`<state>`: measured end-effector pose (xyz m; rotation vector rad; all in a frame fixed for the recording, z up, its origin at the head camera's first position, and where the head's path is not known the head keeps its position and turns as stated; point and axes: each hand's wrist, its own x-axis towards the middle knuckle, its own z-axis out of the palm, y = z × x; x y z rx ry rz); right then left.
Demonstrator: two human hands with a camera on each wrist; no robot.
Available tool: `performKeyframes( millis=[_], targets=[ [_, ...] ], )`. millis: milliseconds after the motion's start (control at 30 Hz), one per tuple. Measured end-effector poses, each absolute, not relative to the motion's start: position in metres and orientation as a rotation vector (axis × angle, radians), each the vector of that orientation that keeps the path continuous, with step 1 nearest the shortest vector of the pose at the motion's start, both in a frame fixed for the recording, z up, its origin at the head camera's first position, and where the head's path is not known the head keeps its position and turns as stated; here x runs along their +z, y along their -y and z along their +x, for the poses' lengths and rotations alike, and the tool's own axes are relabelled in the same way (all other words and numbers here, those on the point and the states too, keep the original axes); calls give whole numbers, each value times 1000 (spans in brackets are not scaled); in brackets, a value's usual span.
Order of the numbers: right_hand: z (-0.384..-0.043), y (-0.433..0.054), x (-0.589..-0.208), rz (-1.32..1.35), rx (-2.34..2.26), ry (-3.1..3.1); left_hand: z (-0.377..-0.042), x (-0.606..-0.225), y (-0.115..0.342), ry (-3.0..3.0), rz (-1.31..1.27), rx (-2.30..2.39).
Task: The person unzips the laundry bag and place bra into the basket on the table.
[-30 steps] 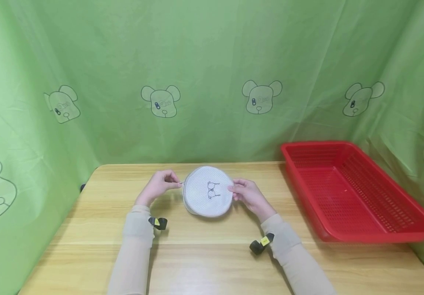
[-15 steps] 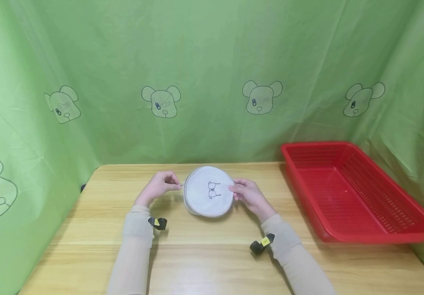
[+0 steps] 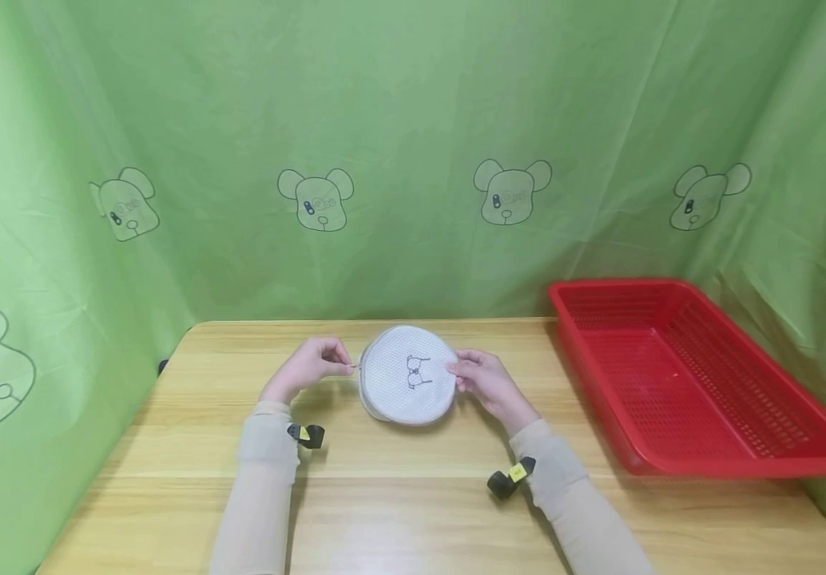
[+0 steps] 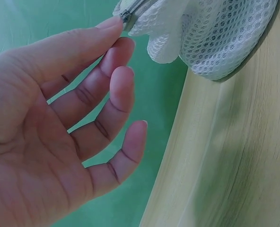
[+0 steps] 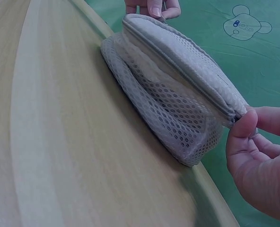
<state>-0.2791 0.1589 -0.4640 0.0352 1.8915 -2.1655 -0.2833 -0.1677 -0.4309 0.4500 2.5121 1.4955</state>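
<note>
A round white mesh laundry bag [image 3: 387, 379], with a bra outline on its top, stands near the table's far edge. My left hand [image 3: 310, 367] is at its left side, thumb and forefinger pinching the zipper pull [image 4: 126, 17]; the other fingers are loosely bent in the left wrist view. On the opposite side, my right hand [image 3: 488, 383] pinches the bag's upper rim between thumb and fingers. The right wrist view shows the grey zipper [image 5: 178, 66] running along the side below the lid. Soft mesh walls sag and fold beneath it.
A red plastic basket [image 3: 600, 383] with slotted walls sits at the right of the wooden table [image 3: 384, 511]. Green curtain [image 3: 413, 96] with printed bear heads surrounds the back and sides. Each wrist carries a black strap.
My left fingertips and the zipper pull have slid slightly along the bag's left rim toward me. The right hand keeps its hold and the bag stays nearly in place.
</note>
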Motion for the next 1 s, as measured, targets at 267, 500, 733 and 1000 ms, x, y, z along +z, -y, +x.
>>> performKeyframes(
  millis=[267, 500, 733, 1000],
  targets=[
    [-280, -161, -466, 34, -2181, -1879, -282, -427, 167, -2472, 463, 1482],
    [-280, -161, -466, 23, -2191, -1866, -281, -428, 167, -2463, 465, 1465],
    [-279, -160, -466, 45, -2193, -1874, -281, -429, 168, -2458, 507, 1432],
    [-280, -161, -467, 45, -2185, -1882, -280, -430, 169, -2436, 566, 1403]
  ],
)
